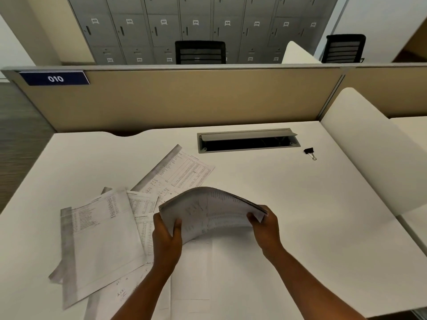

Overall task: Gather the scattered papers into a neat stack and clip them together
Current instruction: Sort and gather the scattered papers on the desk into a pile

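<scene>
Bowed bundle of white printed paper sheets point(208, 211) held above white desk point(288, 204), left hand point(165, 239) and right hand point(265, 227) fingers closed on opposite edges. Loose printed sheets point(101, 232) lie left of bundle; black binder clip point(309, 152) far right. Risk: bowing lets sheets slip, misalign.

white desk point(288, 204), cable tray point(248, 140), lockers point(196, 28)

Both hands, left hand point(166, 235) and right hand point(265, 226), grip a bowed sheaf of papers point(211, 211) above loose sheets point(101, 232) on the desk point(300, 215); a binder clip point(309, 153) lies well apart
</scene>
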### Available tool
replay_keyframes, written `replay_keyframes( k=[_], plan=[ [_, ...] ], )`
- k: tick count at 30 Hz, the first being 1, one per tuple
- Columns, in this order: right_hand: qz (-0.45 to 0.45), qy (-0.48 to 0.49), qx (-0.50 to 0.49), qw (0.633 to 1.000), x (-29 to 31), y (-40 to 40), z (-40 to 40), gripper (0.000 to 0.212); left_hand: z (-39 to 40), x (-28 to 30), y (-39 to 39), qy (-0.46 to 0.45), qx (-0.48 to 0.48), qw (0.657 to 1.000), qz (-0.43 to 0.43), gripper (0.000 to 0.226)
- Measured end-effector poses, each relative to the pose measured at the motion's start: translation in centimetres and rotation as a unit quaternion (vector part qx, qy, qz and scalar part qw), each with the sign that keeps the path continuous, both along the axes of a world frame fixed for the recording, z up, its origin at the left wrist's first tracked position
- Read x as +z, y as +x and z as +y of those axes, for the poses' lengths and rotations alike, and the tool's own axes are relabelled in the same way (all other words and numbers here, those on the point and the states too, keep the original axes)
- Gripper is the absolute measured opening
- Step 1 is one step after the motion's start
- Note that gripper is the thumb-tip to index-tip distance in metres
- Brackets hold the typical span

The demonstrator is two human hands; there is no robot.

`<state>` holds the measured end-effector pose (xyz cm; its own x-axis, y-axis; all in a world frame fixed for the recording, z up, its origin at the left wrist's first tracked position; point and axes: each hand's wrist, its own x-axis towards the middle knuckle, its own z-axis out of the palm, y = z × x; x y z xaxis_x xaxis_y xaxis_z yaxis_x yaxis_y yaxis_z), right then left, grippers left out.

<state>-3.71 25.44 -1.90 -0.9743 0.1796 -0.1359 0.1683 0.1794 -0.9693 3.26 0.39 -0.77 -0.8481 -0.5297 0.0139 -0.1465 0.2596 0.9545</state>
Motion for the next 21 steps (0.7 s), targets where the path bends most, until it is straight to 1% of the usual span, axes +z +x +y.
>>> replay_keyframes(
  k=[2, 4, 7, 10, 12, 13, 14, 15, 16, 17, 18, 19, 20, 21],
  plan=[
    [0.005, -0.004, -0.017, 1.000, 0.0, -0.4, 0.0, 0.026, -0.1, 0.1, -0.4, 0.000, 0.008, 1.000, -0.003, 0.066],
    [-0.004, -0.003, -0.013, 1.000, -0.4, -0.4, -0.1, 0.029, -0.1, 0.0, -0.5, 0.002, 0.009, 1.000, -0.008, 0.072],
    [-0.043, 0.015, 0.016, 0.999, -1.3, 0.1, -0.1, 0.044, 0.3, -0.2, -0.6, 0.015, 0.000, 0.999, -0.036, 0.081],
    [-0.021, 0.020, -0.003, 1.000, -0.8, -0.1, 0.0, 0.039, 0.4, -0.1, -1.5, 0.001, 0.016, 0.999, -0.039, 0.071],
    [-0.003, 0.017, -0.030, 0.999, 0.0, -0.5, 0.0, 0.040, 0.1, 0.3, -2.1, -0.013, 0.030, 0.999, -0.034, 0.066],
    [0.000, 0.011, -0.048, 0.999, 0.3, -0.7, 0.1, 0.045, 0.0, 0.5, -2.4, -0.014, 0.032, 0.999, -0.033, 0.063],
    [-0.010, -0.006, -0.068, 0.998, 0.6, -0.9, 0.1, 0.055, -0.1, 0.6, -2.6, -0.006, 0.034, 0.999, -0.033, 0.060],
    [-0.034, -0.043, -0.089, 0.995, 0.9, -1.0, -0.1, 0.067, -0.2, 0.6, -2.5, 0.010, 0.037, 0.999, -0.034, 0.057],
    [-0.065, -0.101, -0.107, 0.987, 1.2, -1.0, -0.2, 0.078, -0.1, 0.7, -2.5, 0.033, 0.042, 0.998, -0.036, 0.056],
    [-0.094, -0.175, -0.117, 0.973, 1.3, -0.9, -0.4, 0.086, -0.1, 0.6, -2.4, 0.063, 0.048, 0.996, -0.044, 0.058],
    [-0.118, -0.259, -0.118, 0.951, 1.3, -0.8, -0.7, 0.089, 0.1, 0.6, -2.4, 0.097, 0.052, 0.992, -0.061, 0.063],
    [-0.137, -0.344, -0.105, 0.923, 1.4, -0.7, -1.1, 0.086, 0.4, 0.4, -2.3, 0.128, 0.052, 0.987, -0.085, 0.068],
    [-0.146, -0.416, -0.081, 0.894, 1.5, -0.6, -1.5, 0.079, 0.7, 0.2, -2.2, 0.150, 0.051, 0.981, -0.109, 0.072],
    [-0.144, -0.463, -0.055, 0.873, 1.7, -0.5, -1.9, 0.070, 1.0, 0.0, -2.0, 0.162, 0.049, 0.977, -0.130, 0.075]
  ],
)
